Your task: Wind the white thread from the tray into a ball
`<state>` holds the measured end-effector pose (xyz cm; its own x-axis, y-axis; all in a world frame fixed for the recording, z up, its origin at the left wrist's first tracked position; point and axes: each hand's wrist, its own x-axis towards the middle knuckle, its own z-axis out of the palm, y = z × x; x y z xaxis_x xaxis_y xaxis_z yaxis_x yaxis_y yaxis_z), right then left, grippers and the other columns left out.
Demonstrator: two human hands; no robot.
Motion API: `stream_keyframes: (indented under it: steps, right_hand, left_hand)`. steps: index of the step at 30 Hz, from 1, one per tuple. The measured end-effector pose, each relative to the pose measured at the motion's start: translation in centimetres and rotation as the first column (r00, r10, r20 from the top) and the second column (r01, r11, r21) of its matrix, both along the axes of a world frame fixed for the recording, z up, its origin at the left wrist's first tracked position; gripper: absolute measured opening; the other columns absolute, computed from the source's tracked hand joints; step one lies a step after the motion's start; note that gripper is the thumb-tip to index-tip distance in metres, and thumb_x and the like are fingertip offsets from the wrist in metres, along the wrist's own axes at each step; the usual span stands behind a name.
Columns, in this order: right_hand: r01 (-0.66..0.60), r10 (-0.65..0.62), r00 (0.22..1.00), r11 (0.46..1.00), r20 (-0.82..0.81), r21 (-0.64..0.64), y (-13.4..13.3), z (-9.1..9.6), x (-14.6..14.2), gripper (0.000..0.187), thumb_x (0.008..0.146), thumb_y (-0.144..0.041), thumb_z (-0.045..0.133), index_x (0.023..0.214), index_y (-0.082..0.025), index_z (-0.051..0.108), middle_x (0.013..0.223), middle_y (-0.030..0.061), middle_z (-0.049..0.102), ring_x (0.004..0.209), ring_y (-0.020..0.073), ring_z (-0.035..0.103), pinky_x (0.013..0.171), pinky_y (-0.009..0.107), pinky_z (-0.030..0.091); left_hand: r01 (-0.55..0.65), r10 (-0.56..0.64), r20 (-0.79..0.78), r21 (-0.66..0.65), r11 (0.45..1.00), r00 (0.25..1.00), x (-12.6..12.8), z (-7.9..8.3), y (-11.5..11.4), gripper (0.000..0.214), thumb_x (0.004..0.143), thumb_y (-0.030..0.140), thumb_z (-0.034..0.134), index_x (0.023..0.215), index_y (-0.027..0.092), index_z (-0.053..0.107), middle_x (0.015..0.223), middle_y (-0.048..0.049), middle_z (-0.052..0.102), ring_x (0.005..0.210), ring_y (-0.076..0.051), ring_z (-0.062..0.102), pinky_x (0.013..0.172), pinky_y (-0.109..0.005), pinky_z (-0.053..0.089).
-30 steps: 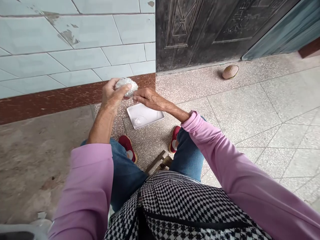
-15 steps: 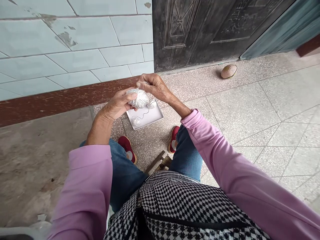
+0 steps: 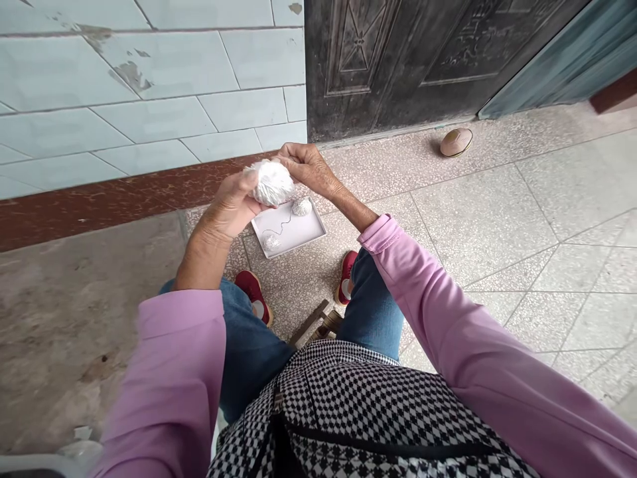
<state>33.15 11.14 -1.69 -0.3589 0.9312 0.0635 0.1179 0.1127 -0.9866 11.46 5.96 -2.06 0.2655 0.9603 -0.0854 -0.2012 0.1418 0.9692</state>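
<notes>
A white ball of yarn (image 3: 273, 183) rests in my left hand (image 3: 233, 202), its fingers and thumb curled round the ball's left side and underside. At the ball's upper right edge is my right hand (image 3: 311, 169), fingers closed in a pinch; what lies between the fingertips is hidden. Below the hands, a shallow white tray (image 3: 308, 234) sits on the floor. In it are a small white yarn ball (image 3: 301, 206) at the far right corner and another white ball (image 3: 271, 241) near the left corner. A thin dark strand (image 3: 283, 227) winds across the tray between them.
Ahead are a pale tiled wall (image 3: 159, 66) with a brown base strip and a dark carved door (image 3: 388, 73). A pinkish rounded object (image 3: 456, 142) lies on the floor by the door. A wooden stool edge (image 3: 311, 325) shows between my knees, with red shoes (image 3: 251, 292) beyond.
The yarn ball has turned and shifted slightly up and left in my left hand. My right hand has moved a little, still pinched at the ball's edge. The tray's right yarn ball shows more fully.
</notes>
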Motion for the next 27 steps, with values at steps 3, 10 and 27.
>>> stream_keyframes:
  steps: [3,10,27]
  right_hand:
    - [-0.023,0.012,0.992,0.996,0.122,0.082,-0.4,0.0,-0.4,0.056,0.137,-0.003,0.067,0.086,-0.023,0.053,0.085,-0.0053,0.048,0.088,0.0151,0.044,0.085,0.029,0.042]
    - [-0.253,0.185,0.921,0.953,0.343,0.166,-2.2,-0.6,-1.0,0.034,0.13,-0.016,0.067,0.096,-0.022,0.068,0.098,0.0047,0.074,0.1,0.0233,0.067,0.103,0.037,0.051]
    - [-0.018,0.003,0.994,0.992,0.109,0.129,-1.9,2.3,1.9,0.055,0.129,-0.062,0.076,0.087,-0.028,0.063,0.083,0.0029,0.065,0.09,0.0212,0.059,0.087,0.039,0.054]
  left_hand:
    - [-0.11,0.11,0.004,0.0,0.994,0.994,-0.2,0.2,0.4,0.093,0.076,0.098,0.103,0.13,0.026,0.084,0.143,-0.0218,0.089,0.113,-0.035,0.085,0.079,-0.042,0.071]
    - [-0.264,0.265,-0.073,0.028,0.964,0.961,-1.5,-1.4,2.1,0.08,0.081,0.09,0.099,0.122,0.027,0.071,0.135,-0.0193,0.087,0.115,-0.033,0.082,0.077,-0.038,0.066]
    - [-0.039,0.036,-0.198,-0.016,0.999,0.979,-0.1,-0.1,0.5,0.082,0.064,0.085,0.121,0.108,0.027,0.081,0.104,-0.012,0.08,0.086,-0.025,0.068,0.065,-0.035,0.051]
